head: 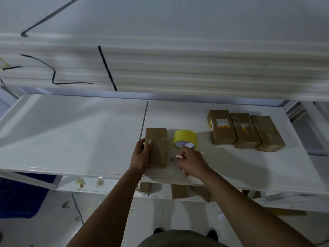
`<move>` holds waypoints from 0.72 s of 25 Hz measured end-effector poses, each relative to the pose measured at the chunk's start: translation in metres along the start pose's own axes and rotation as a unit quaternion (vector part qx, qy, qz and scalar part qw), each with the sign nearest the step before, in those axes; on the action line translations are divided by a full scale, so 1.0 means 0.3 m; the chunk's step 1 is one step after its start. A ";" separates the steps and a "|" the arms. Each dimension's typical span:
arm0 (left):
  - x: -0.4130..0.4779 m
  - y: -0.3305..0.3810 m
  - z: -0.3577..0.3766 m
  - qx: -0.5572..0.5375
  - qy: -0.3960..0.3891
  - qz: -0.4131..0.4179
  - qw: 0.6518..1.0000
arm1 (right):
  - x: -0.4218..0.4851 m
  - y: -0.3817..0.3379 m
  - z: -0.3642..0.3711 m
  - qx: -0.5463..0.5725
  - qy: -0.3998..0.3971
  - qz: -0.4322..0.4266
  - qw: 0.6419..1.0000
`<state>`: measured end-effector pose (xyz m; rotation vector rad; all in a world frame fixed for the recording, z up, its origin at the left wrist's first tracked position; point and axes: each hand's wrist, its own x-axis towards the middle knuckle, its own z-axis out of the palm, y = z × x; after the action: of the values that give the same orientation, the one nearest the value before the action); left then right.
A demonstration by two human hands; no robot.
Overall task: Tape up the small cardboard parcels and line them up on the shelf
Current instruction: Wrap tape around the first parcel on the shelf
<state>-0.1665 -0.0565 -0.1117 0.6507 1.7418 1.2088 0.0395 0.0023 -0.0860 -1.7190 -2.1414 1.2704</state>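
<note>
Shelf (71, 139), white, two panels with a seam at mid-width.

- Parcel (159, 152): brown cardboard, lying flat at the front edge just right of the seam, long axis running front to back. The left grip (141, 155) grasps it from the left side, thumb on the left face and fingers over the top.
- Tape roll (185, 139): yellow, lying tilted just right of the parcel, not touching it.
- Right grip (190, 162): in front of the roll, over the front edge, fingers curled. Motion blur here; cannot tell whether it pinches a tape end or holds nothing.
- Row of three parcels (246, 130): toward the right end of the shelf, side by side and touching. Labels are on the left two; print unreadable.

Blue crate (21, 196), lower left, below the shelf: cut off by the frame, contents not visible.

Lower parcels (179, 191): several brown boxes under the shelf's front edge, mostly hidden by it and by the forearms; count uncertain. The shelf above (160, 68) is heavily blurred.
</note>
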 end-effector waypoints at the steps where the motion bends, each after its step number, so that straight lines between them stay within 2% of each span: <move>1: 0.001 -0.003 -0.002 0.000 -0.001 -0.003 1.000 | -0.005 0.024 -0.015 0.008 0.001 0.018 1.000; 4: 0.000 -0.006 -0.005 0.006 0.001 -0.003 1.000 | -0.027 0.098 -0.053 0.031 0.016 0.052 0.998; 7: -0.004 -0.003 -0.003 0.013 0.012 0.003 1.000 | -0.043 0.159 -0.086 -0.042 0.038 0.046 0.997; 12: -0.025 -0.001 0.000 0.108 0.094 0.045 0.989 | -0.081 0.198 -0.131 -0.027 0.053 0.099 0.993; 14: -0.031 0.000 -0.002 0.105 0.099 0.050 0.988 | -0.086 0.186 -0.122 -0.054 0.120 0.055 0.990; 16: -0.039 -0.001 -0.009 0.082 0.102 0.043 0.990 | -0.088 0.138 -0.098 -0.052 0.221 -0.070 0.971; 17: -0.046 -0.001 -0.016 0.074 0.107 0.041 0.991 | -0.086 0.105 -0.091 -0.065 0.232 -0.132 0.961; 18: -0.054 0.000 -0.026 0.067 0.113 0.037 0.991 | -0.080 0.064 -0.090 -0.102 0.206 -0.162 0.960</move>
<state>-0.1658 -0.0730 -0.1049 0.6832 2.0177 1.2647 0.0773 -0.0038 -0.0718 -1.4515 -2.2259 0.5673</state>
